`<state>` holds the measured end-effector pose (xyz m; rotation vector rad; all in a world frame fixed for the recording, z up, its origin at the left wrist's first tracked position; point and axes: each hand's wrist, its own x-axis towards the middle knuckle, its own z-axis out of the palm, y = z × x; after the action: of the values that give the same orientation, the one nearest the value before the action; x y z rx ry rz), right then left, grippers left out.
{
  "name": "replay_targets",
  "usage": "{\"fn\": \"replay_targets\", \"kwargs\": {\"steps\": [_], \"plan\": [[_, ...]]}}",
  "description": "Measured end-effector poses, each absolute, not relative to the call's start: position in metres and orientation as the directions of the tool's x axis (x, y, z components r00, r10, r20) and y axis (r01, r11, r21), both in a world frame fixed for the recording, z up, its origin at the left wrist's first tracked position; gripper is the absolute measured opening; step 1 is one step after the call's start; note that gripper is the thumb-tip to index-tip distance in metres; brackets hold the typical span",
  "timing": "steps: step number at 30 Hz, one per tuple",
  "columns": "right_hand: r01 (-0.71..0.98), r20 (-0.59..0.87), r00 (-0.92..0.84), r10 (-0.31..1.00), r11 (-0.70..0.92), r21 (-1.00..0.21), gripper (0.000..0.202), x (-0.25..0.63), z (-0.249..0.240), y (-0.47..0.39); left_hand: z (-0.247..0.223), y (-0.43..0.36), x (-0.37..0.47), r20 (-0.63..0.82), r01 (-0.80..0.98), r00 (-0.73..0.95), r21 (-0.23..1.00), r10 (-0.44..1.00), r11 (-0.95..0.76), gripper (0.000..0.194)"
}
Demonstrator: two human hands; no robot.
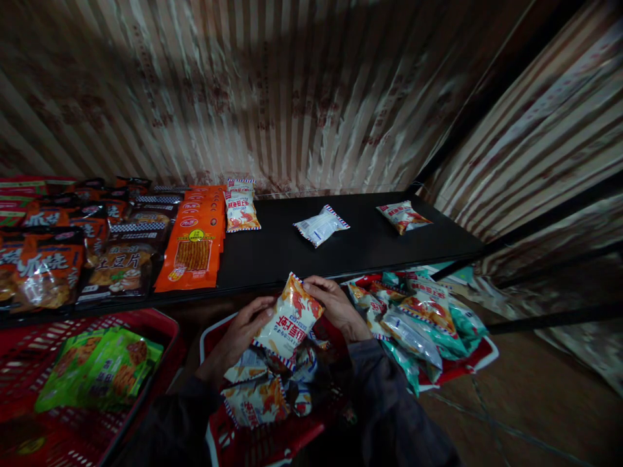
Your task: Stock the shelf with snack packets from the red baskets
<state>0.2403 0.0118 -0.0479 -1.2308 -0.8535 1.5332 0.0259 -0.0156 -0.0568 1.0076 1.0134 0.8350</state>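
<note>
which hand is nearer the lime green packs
Left. The left hand is to the right of the lime green packs; the right hand is farther right, beyond the held bag.

Pretty dim shot tbh, sleeves (396,405) nearly black, faint sheen on the striped backdrop (292,97), right edge stretched and smeary.

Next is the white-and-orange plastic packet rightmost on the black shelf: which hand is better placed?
Likely the right hand: it is nearer that white-and-orange plastic packet than the left hand is. Both hold another white plastic packet, so the right must let go first.
</note>
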Motion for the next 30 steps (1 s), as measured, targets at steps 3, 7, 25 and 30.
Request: {"fn": "replay_targets", "kwargs": {"steps": [3,7,25,30], "plan": [[-0.290,-0.302,-0.016,0.953,-0.293,-0.911,0.032,0.240,-0.048,0.012,-0.058,-0.014,0.025,-0.281,-0.102,0.320,0.939,0.905,0.328,0.052],[-0.344,-0.293,0.022,0.956,-0.268,-0.900,0.033,0.239,-0.046,0.014,-0.061,-0.013,0.024,-0.273,-0.128,0.331,0.935,0.903,0.330,0.050],[-0.464,-0.285,0.191,0.939,-0.169,-0.869,0.032,0.230,-0.048,0.017,-0.065,-0.006,0.024,-0.207,-0.319,0.134,0.917,0.969,0.239,0.040],[-0.451,-0.246,0.210,0.946,-0.129,-0.883,0.029,0.227,-0.051,0.016,-0.059,-0.004,0.025,-0.190,-0.367,0.093,0.906,0.977,0.211,0.041]]}}
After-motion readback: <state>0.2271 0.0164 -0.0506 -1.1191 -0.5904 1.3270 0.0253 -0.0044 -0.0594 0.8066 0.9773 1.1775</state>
